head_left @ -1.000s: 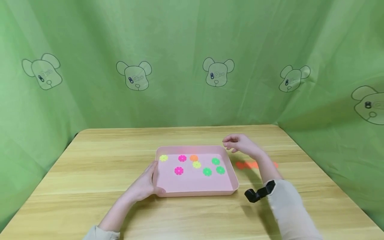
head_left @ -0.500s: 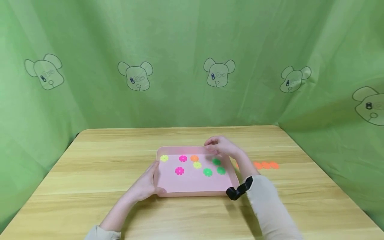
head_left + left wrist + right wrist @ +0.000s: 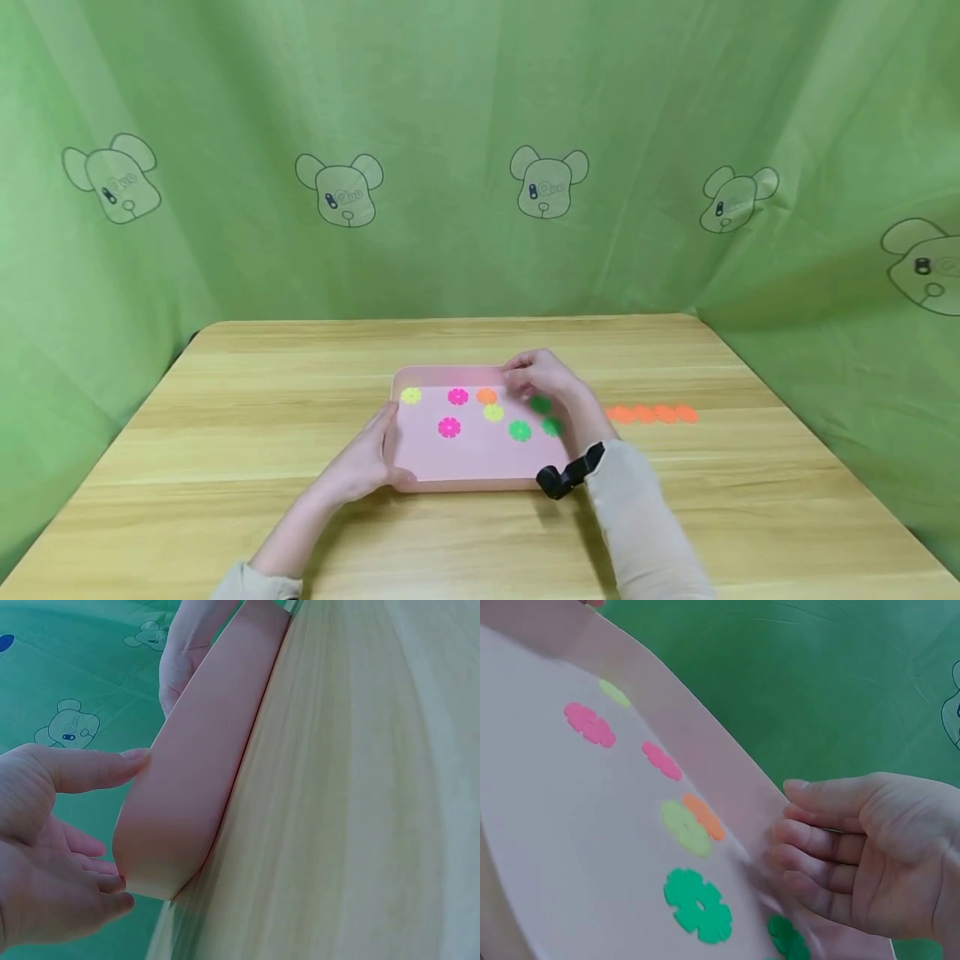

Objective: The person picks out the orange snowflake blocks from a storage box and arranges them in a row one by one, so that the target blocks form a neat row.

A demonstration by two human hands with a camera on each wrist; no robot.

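A shallow pink tray [image 3: 480, 460] stands on the table. My left hand [image 3: 360, 462] grips its left end, thumb at the near rim and fingers along the side wall; the left wrist view shows the thumb [image 3: 97, 769] on the rim. Over the far right part of the tray is my right hand [image 3: 900, 855], fingers loosely bent with nothing between them, fingertips close to the far wall. Inside lie notched snowflake discs: two yellow [image 3: 411, 396], two pink [image 3: 449, 427], one orange [image 3: 703, 816] partly under a yellow one, and three green [image 3: 519, 430], partly shaded by the right hand.
Right of the tray, a row of several orange snowflake discs [image 3: 654, 414] lies on the wooden table [image 3: 225, 417]. A green curtain [image 3: 450, 275] with bear-head prints closes off the back and sides. A black wrist camera [image 3: 566, 477] overhangs the tray's near right corner.
My right hand has moved left and slightly down, from beyond the tray's right end to over its far right part. The orange row shows more fully. The left hand and discs stay put.
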